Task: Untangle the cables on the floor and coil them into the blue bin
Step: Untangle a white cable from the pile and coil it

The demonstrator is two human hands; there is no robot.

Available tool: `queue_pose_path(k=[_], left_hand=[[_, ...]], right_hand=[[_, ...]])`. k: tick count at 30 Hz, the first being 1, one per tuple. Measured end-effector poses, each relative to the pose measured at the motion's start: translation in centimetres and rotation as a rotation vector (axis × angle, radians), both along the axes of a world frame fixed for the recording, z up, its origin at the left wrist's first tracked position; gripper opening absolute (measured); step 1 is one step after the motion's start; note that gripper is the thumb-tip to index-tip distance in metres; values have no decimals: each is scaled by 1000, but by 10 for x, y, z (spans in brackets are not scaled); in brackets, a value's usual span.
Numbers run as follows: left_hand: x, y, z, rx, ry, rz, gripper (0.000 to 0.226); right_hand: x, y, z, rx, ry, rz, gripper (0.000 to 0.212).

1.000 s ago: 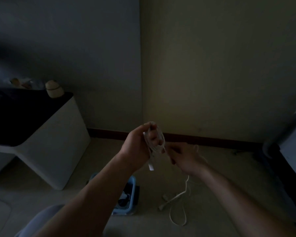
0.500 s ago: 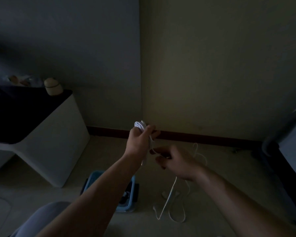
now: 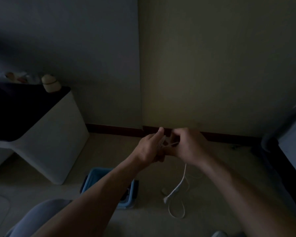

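A thin white cable (image 3: 174,189) is partly coiled: several loops are gripped in the curled fingers of the left hand (image 3: 149,147), and a strand is pinched by the right hand (image 3: 190,146). Its tail is left trailing on the floor (image 3: 149,223) beside the blue plastic bin (image 3: 94,175), where the coil is not yet placed.

Left hand (image 3: 149,148), right hand (image 3: 190,145), forearms (image 3: 96,190) bare; knee (image 3: 36,218) greyish-clad, probably trousers.

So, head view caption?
Left hand and right hand grip a thin white cable, its tail on the floor by a blue plastic bin.
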State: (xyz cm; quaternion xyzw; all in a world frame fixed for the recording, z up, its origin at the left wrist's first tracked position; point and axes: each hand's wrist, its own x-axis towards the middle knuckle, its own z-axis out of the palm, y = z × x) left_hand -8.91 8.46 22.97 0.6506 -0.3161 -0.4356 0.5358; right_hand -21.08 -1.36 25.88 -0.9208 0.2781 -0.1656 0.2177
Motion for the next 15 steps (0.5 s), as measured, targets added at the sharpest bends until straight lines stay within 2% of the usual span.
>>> queue_pose_path(k=[2, 4, 8, 10, 12, 15], left_hand=[[0, 0, 5, 8, 77, -73, 64], [0, 1, 10, 19, 99, -144, 65], [-2, 4, 12, 52, 43, -160, 72], [-2, 5, 14, 61, -7, -159, 70], [-1, 5, 15, 39, -54, -188, 56], [-1, 5, 17, 39, -113, -211, 26]], right_hand=[[-2, -3, 3, -87, 41, -36, 56], [-2, -7, 2, -56, 34, -12, 56], [-4, -23, -3, 286, -120, 167, 29], [-6, -30, -6, 393, -192, 228, 19], [-6, -32, -8, 489, -258, 259, 13], [-3, -32, -13, 572, -322, 183, 12]])
